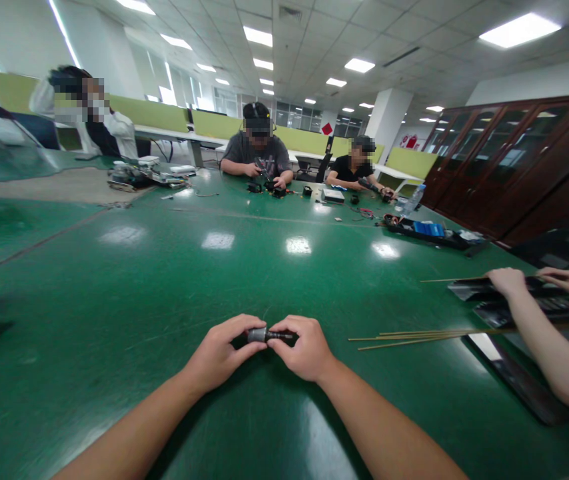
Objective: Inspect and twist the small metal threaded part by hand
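Observation:
Between my two hands is a small metal cylindrical part [257, 335] with a thin dark shaft [282, 336] extending to the right. My left hand [224, 347] pinches the cylinder between thumb and fingers. The shaft's near end is pinched by my right hand [305, 348], and its tip shows in front of the palm. Both hands are just above the green tabletop [164, 287], close to its near side.
Thin brass-coloured rods [404, 335] lie at right, by another person's arms [539, 327] and dark trays. A black tray with a blue item [428, 229] sits farther back. Three people sit across the table near small parts; electronics [149, 173] lie at far left.

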Tool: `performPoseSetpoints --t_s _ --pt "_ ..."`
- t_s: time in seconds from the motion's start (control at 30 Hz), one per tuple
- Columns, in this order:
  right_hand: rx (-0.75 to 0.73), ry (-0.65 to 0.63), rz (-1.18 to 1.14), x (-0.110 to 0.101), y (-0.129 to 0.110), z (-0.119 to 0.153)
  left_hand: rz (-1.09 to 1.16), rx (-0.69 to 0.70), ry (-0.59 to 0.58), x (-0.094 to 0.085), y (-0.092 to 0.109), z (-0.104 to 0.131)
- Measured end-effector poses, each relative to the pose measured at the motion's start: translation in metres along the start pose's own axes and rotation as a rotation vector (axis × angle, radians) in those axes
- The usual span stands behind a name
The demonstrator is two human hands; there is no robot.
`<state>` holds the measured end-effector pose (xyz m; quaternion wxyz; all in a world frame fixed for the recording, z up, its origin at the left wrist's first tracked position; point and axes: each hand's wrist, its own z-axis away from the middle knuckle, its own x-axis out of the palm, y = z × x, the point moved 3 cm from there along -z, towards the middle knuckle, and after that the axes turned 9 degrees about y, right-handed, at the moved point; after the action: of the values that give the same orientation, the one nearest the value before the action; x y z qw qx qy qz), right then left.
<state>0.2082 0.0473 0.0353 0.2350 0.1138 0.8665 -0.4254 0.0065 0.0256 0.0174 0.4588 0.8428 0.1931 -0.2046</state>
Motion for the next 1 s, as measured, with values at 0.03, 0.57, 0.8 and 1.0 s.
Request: performPoseSetpoints --t_s 0.03,0.57,0.8,1.0 --pt "0.000 -0.002 0.003 -0.0005 0.0000 -0.0001 -0.002 0.002 0.003 -0.0004 0.0001 0.0001" --pt "-0.001 0.014 0.024 -0.0026 0.0001 -0.0007 -0.019 0.010 0.030 -0.0030 -0.0039 0.0006" --pt "0.000 0.022 0.029 -0.0035 -0.0007 -0.0021 -0.027 0.018 0.043 -0.0053 -0.0019 0.0000" --pt "0.007 0.022 0.032 -0.0036 -0.0006 -0.0015 -0.034 0.025 0.058 -0.0067 -0.0021 -0.0004"
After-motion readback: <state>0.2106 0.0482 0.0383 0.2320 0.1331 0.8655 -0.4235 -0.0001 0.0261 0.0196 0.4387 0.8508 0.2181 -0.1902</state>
